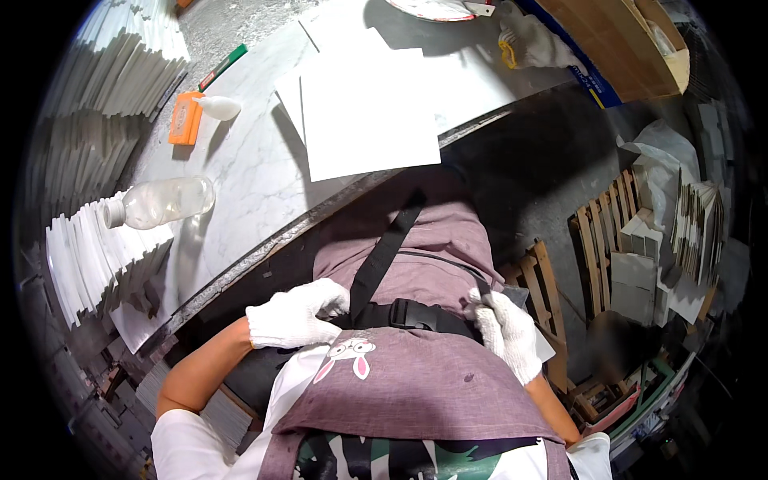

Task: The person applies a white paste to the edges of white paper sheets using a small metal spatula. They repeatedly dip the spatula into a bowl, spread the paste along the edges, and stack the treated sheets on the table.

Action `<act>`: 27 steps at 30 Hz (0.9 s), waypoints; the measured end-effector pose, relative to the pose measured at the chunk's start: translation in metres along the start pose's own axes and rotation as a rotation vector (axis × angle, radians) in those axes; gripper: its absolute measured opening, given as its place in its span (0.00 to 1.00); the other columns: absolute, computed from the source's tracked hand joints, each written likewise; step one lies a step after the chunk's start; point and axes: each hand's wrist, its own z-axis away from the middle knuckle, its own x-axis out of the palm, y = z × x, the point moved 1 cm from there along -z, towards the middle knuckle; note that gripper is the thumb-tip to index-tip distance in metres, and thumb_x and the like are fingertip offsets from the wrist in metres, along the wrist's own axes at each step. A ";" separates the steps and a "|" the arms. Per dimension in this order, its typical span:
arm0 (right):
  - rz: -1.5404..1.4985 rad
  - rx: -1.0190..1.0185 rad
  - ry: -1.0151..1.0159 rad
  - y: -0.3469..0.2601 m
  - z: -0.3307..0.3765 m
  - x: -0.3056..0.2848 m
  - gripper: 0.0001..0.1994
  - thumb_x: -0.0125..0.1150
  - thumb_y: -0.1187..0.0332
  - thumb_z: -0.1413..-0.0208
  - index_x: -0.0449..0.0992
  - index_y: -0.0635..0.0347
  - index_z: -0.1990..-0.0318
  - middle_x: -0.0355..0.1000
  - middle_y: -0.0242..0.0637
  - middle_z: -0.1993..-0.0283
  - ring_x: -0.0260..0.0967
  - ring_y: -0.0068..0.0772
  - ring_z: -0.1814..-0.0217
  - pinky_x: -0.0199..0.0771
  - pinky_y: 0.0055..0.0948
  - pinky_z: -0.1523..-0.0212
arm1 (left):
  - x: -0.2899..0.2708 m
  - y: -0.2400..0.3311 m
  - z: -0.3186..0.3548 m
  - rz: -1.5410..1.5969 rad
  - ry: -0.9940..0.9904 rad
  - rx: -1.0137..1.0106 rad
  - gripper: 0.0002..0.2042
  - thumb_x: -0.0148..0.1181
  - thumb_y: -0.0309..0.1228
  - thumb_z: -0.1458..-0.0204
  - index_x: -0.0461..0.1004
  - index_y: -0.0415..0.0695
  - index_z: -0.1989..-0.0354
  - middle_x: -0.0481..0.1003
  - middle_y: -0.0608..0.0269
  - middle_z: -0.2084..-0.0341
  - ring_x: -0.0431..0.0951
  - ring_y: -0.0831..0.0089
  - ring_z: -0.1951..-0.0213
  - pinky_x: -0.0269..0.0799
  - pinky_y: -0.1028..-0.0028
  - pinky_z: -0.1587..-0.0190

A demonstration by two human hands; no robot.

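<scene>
A black waist belt (376, 314) with a buckle (410, 314) crosses my mauve apron (424, 368). At the belt's left side, my left hand (298, 314), in a white knit glove, curls its thumb and fingers round the belt. My right hand (510, 334), gloved alike, is closed at the belt's right end. What lies inside its fingers is hidden. A wide black strap (388, 256) runs up from the buckle area over the lower apron.
White sheets (368, 112) lie on the marble-topped table (256, 172). A clear bottle (164, 202), an orange box (186, 118), a white bulb-shaped piece (220, 107) and stacked white tiles (100, 256) are leftward. A cardboard box (632, 48), spare gloves (532, 40) and wooden pallets (604, 216) stand rightward.
</scene>
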 end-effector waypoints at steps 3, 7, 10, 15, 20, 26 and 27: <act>0.198 -0.203 -0.043 -0.007 -0.008 -0.003 0.12 0.60 0.68 0.41 0.77 0.61 0.52 0.78 0.42 0.62 0.76 0.41 0.64 0.75 0.31 0.61 | -0.001 -0.005 -0.003 0.003 -0.012 0.071 0.17 0.66 0.31 0.55 0.72 0.42 0.55 0.74 0.62 0.61 0.75 0.71 0.59 0.72 0.72 0.51; 0.089 -0.088 -0.181 -0.007 -0.007 -0.004 0.10 0.60 0.68 0.41 0.77 0.61 0.54 0.77 0.43 0.64 0.75 0.44 0.66 0.74 0.34 0.63 | -0.004 -0.004 -0.007 -0.027 -0.056 0.061 0.18 0.71 0.32 0.57 0.72 0.40 0.59 0.74 0.62 0.66 0.74 0.73 0.63 0.71 0.73 0.56; 0.064 -0.054 -0.213 -0.002 -0.006 -0.004 0.10 0.60 0.67 0.41 0.77 0.60 0.54 0.76 0.43 0.66 0.75 0.45 0.66 0.74 0.34 0.63 | -0.005 -0.001 -0.012 -0.070 -0.108 0.000 0.20 0.75 0.34 0.60 0.71 0.39 0.64 0.73 0.63 0.71 0.72 0.74 0.67 0.70 0.73 0.61; 0.040 -0.223 -0.129 0.012 -0.015 0.013 0.10 0.61 0.66 0.41 0.77 0.59 0.55 0.76 0.43 0.66 0.76 0.46 0.67 0.74 0.35 0.66 | -0.005 -0.006 -0.018 -0.032 -0.190 -0.021 0.16 0.75 0.31 0.59 0.71 0.41 0.70 0.73 0.68 0.77 0.70 0.80 0.72 0.67 0.74 0.68; 0.017 -0.130 -0.118 0.002 -0.025 0.023 0.09 0.61 0.63 0.40 0.77 0.57 0.58 0.76 0.43 0.71 0.76 0.43 0.73 0.73 0.33 0.71 | -0.005 -0.011 -0.015 0.028 -0.249 -0.043 0.11 0.69 0.30 0.52 0.71 0.41 0.74 0.70 0.71 0.80 0.67 0.83 0.73 0.65 0.75 0.69; -0.126 -0.091 -0.159 -0.008 -0.040 0.036 0.08 0.61 0.62 0.40 0.77 0.56 0.59 0.74 0.41 0.75 0.73 0.40 0.79 0.70 0.33 0.76 | 0.015 -0.047 0.002 0.260 -0.283 0.083 0.13 0.68 0.28 0.50 0.67 0.41 0.76 0.65 0.75 0.81 0.63 0.86 0.73 0.61 0.77 0.71; -0.122 -0.093 -0.162 -0.013 -0.043 0.037 0.09 0.61 0.62 0.40 0.77 0.55 0.59 0.74 0.39 0.76 0.73 0.39 0.79 0.70 0.32 0.76 | 0.014 -0.050 0.005 0.238 -0.286 0.092 0.13 0.68 0.28 0.50 0.67 0.41 0.76 0.65 0.75 0.81 0.62 0.87 0.73 0.61 0.77 0.71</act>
